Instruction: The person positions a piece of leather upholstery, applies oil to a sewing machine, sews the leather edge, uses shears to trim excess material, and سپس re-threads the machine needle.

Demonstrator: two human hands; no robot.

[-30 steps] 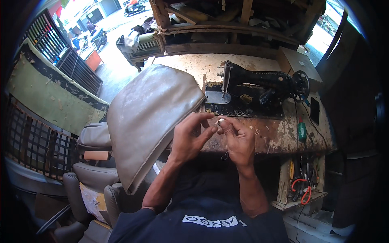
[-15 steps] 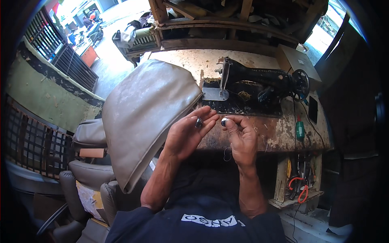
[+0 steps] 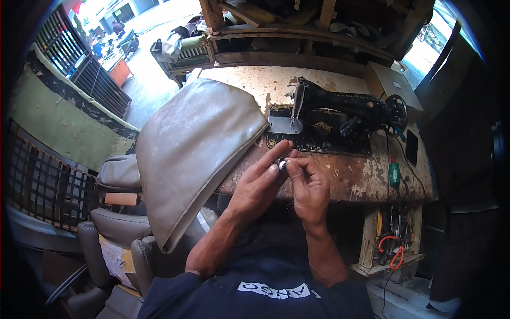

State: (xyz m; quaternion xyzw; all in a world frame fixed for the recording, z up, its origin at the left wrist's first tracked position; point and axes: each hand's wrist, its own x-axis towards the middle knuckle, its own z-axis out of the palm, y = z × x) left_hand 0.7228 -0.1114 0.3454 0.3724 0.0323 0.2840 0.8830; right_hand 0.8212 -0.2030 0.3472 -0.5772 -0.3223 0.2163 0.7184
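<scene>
Both my hands meet over the front edge of the worn table (image 3: pixel 340 173). My left hand (image 3: pixel 256 186) is closed, thumb and fingers around a small metal bobbin case (image 3: pixel 278 160), which they partly hide. My right hand (image 3: pixel 310 192) pinches a bobbin with white thread (image 3: pixel 282 166) against the case. How far the bobbin sits inside it, I cannot tell. Beyond my hands stands a black sewing machine (image 3: pixel 340 102) with its handwheel to the right. A large grey-beige leatherette cover (image 3: pixel 196 143) drapes over the table's left side, beside my left arm.
At right, a green-handled screwdriver (image 3: pixel 394 173) and a dark phone (image 3: pixel 411 148) are on the table. Below them, an open wooden tool drawer (image 3: pixel 366 239) contains red-handled pliers (image 3: pixel 396 255). A cardboard box (image 3: pixel 390 87) stands behind the machine. Padded grey seat parts (image 3: pixel 119 226) are at lower left.
My hands have come together. My left hand, earlier spread with the bobbin case on its fingers, has closed around it. My right hand has brought the bobbin left to the case.
</scene>
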